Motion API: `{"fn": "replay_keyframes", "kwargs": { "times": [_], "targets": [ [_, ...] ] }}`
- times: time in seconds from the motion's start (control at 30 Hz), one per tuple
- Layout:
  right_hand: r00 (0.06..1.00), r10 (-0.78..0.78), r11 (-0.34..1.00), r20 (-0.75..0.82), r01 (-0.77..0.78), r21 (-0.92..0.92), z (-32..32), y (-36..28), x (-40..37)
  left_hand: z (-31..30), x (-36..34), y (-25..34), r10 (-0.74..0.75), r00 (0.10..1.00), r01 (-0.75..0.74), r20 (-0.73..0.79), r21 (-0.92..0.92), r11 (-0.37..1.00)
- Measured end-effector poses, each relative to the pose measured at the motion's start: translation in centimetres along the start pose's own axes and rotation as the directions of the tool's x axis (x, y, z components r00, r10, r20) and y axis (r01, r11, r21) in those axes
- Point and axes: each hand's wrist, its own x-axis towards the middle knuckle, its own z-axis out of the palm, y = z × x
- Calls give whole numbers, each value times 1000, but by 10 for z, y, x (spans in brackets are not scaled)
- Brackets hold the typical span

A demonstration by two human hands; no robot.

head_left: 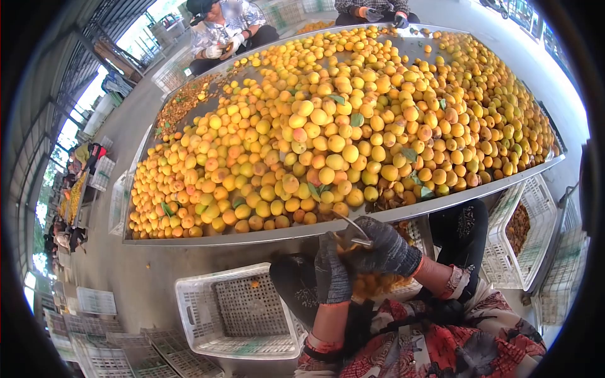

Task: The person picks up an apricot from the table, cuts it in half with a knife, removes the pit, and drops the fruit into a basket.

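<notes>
Both of my hands, in grey knit gloves, meet just below the near edge of a metal table (265, 238) heaped with yellow-orange apricots (336, 162). In my right hand (387, 247) is a thin curved metal tool (356, 228), its bent strip sticking up past the fingers. My left hand (332, 272) is closed close against the right one; a small brownish-orange patch shows between them, too hidden and blurred to name. Beneath the hands, orange apricot pieces (378, 286) lie in a crate between my knees.
A white plastic crate (189, 315) with a small orange piece inside stands at my left. Another crate (504, 255) at my right holds brownish pieces. Two people (234, 28) in gloves sit across the table. Stacked crates (107, 353) stand at lower left.
</notes>
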Motion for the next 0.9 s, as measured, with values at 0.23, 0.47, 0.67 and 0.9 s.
{"fn": "replay_keyframes", "kwargs": {
  "times": [0.23,0.47,0.67,0.9],
  "targets": [
    [972,-141,984,-186,118,-130,-1,16,-13,2,4,-6,-131,984,172,119,-464,869],
    [997,-74,937,-11,66,-344,-18,-4,-28,-28,19,-22,-37,998,51,42,-416,908],
    [928,257,745,-268,-14,666,-23,24,-23,-12,-2,3,399,872,-487,283,582,651],
    [900,-29,572,-435,372,731,-13,-38,21,4,0,-27,346,924,-381,161,418,824]
  ]
}}
